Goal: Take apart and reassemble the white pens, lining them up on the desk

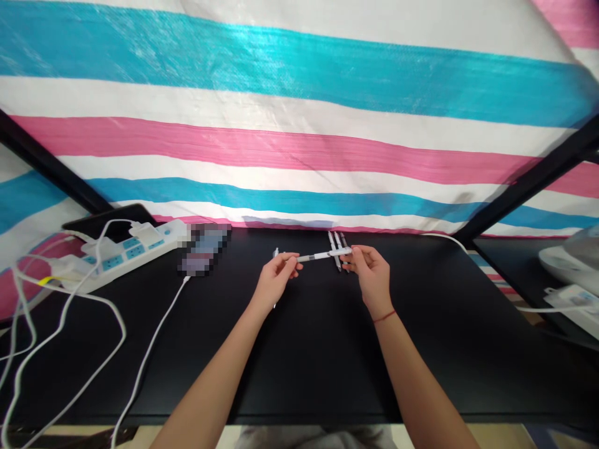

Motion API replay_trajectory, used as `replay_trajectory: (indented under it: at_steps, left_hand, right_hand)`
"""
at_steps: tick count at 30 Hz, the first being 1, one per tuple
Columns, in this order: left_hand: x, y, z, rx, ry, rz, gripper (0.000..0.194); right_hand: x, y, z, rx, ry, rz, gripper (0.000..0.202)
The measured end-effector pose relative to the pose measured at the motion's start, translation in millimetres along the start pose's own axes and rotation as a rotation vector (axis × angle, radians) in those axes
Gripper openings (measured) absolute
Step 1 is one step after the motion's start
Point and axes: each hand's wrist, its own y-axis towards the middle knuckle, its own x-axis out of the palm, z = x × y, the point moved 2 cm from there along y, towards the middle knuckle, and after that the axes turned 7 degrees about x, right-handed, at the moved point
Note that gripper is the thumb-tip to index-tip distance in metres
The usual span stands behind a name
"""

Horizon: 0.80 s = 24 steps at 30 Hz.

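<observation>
A slim white pen with a clip and a dark grey band is held level above the desk, one end in each hand. My left hand pinches its left end between thumb and fingers. At the clip end, the fingers of my right hand are closed on it; a thin red cord circles that wrist. Several similar pens lie side by side on the desk, just behind the held pen and partly covered by it and my right hand. Another white pen lies mostly hidden beneath my left hand.
The black desk backs onto a striped plastic sheet. To the left are a white power strip with plugs, a dark tablet-like slab, a blurred-out phone and loose white cables. A white appliance stands far right.
</observation>
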Motion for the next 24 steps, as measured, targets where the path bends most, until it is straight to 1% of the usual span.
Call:
replay_trajectory:
  at_steps: [11,24]
  left_hand:
    - [-1.6,0.5,-0.4,-0.015,-0.013,0.018,0.037]
    - [-1.1,-0.3,-0.2,-0.002,-0.02,0.024,0.035]
  right_hand:
    - [1.1,-0.3,-0.5,-0.005,0.008,-0.029,0.025]
    - [-0.6,-0.3,-1.3,-0.023,-0.044,-0.044,0.023]
